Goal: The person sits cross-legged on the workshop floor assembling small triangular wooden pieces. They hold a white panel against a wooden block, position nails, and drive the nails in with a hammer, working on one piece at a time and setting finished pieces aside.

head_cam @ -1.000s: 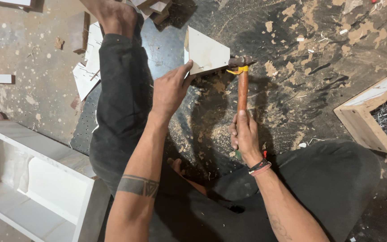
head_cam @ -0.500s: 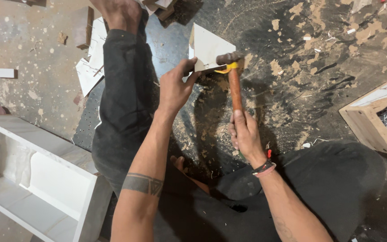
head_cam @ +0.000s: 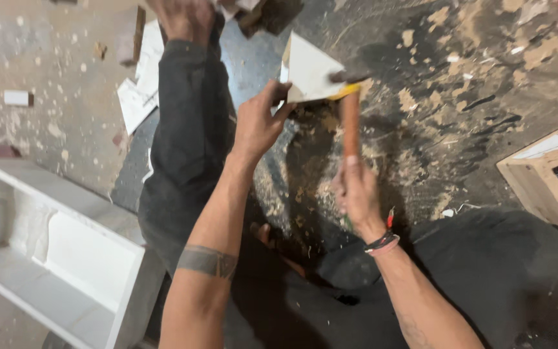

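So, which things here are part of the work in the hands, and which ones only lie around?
In use:
- left hand steadying the white triangular board
- right hand gripping the hammer, its head at the board's edge

Lying about:
- white shelf unit, lower left
- wooden box holding what look like nails, right
- paper scraps and a small white block on the dusty floor

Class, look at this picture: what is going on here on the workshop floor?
A person sits on a dusty floor. The left hand steadies a white triangular board piece. The right hand has its grip on a wooden-handled hammer, whose head is at the piece's right edge. A white open-fronted shelf unit lies to the left, and a small wooden box of metal nails sits to the right.
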Motion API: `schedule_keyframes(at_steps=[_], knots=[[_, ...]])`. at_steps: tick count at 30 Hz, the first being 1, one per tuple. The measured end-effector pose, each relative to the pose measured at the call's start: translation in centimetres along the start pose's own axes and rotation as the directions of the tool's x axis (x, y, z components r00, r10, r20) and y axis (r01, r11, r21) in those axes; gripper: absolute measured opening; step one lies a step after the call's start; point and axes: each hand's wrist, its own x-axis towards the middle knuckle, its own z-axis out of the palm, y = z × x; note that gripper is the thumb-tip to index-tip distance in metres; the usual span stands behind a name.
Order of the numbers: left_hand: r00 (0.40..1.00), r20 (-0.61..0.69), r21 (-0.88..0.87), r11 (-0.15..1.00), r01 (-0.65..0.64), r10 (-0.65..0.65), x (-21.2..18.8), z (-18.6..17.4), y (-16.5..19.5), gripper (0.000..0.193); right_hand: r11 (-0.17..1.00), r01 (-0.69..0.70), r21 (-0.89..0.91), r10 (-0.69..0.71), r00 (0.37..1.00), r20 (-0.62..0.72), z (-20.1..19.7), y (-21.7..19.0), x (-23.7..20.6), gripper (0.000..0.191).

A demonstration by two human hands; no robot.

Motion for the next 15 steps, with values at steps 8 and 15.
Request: schedule_keyframes(at_steps=[8,15], knots=[[0.999,0.038,0.001,1.0,0.014,-0.014,0.2,-0.4,0.0,0.028,0.86,0.413,-0.3,-0.445,0.895,-0.042,1.3,3.0,0.0,0.058],[0.999,0.037,0.025,0.999,0.027,-0.028,0.2,-0.8,-0.3,0.028,0.931,0.365,-0.021,-0.365,0.931,-0.025,1.6,2.5,-0.6,0.051]])
